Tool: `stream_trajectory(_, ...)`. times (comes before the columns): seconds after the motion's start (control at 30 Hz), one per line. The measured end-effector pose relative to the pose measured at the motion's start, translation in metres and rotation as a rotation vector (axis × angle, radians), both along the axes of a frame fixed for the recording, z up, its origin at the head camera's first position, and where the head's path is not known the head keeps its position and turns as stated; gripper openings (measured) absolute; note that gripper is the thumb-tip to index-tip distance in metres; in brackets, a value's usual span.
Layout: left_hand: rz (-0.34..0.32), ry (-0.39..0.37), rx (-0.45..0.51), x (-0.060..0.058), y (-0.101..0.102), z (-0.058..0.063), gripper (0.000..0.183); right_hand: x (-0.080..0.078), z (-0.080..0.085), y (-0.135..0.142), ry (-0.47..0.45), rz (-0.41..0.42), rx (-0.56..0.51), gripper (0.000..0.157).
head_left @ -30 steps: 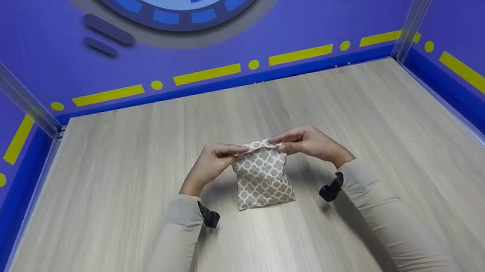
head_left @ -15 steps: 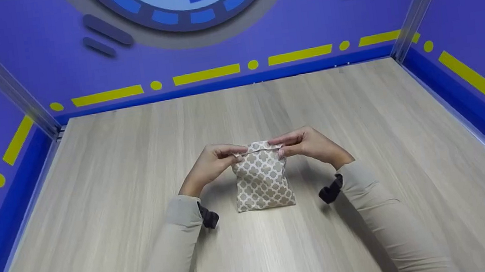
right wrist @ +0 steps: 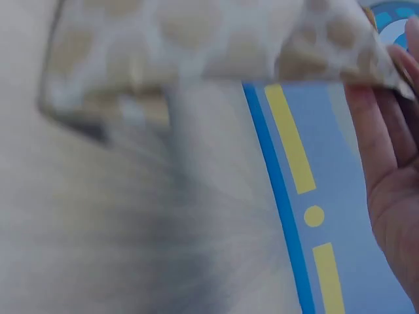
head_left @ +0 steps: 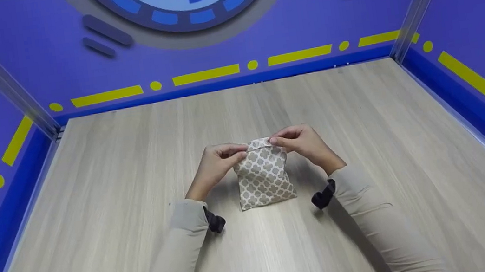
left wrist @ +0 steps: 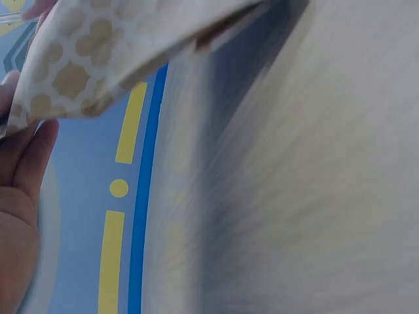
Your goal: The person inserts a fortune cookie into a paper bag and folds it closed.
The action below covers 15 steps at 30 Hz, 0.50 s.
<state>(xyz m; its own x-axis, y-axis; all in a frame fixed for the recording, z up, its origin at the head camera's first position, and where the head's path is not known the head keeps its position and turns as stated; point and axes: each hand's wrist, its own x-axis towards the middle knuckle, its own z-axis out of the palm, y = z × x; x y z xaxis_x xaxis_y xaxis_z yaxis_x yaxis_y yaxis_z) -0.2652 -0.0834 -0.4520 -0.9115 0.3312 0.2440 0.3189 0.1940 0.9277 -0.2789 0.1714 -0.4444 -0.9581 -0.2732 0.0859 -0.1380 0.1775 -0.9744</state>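
Observation:
A small beige pouch [head_left: 263,177] with a white lattice pattern stands in the middle of the table in the head view, its top edge folded over into a narrow band. My left hand [head_left: 214,167] pinches the left end of that fold between thumb and fingers. At the opposite end, the thumb and fingers of my right hand [head_left: 308,146] pinch the fold too. The left wrist view shows the pouch [left wrist: 71,78] slanting down from my fingers, and the right wrist view has its lower part [right wrist: 190,39] blurred. What the pouch contains is hidden.
The wooden table [head_left: 131,141] spreads around the pouch on all sides. Blue panels [head_left: 52,76] with yellow dashes enclose it at the back, left and right, joined by metal corner posts. A black wrist camera [head_left: 324,195] hangs under each sleeve.
My right thumb has moved up onto the front of the fold, and the right wrist has shifted slightly left. The pouch has turned a little, its bottom right corner rising in the head view.

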Motion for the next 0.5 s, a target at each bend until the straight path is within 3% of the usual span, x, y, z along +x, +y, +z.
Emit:
stream_trajectory(0.1, 0.024, -0.005, 0.003, -0.001, 0.002, -0.002, 0.017, 0.001, 0.003, -0.004, 0.019, -0.027, -0.01, 0.023)
stream_trajectory(0.2, 0.035, -0.03, -0.003, 0.003, 0.005, 0.003, 0.017, 0.001, 0.006, -0.009, 0.042, -0.026, 0.008, 0.029)
stream_trajectory(0.4, 0.013, -0.036, -0.013, 0.015, 0.005, 0.022, 0.018, 0.002, 0.01, -0.017, 0.017, 0.02, 0.125, 0.04)
stream_trajectory(0.5, 0.0, -0.039, -0.004, 0.016, 0.004, 0.022, 0.018, 0.002, 0.011, -0.019, 0.005, 0.036, 0.179, 0.038)
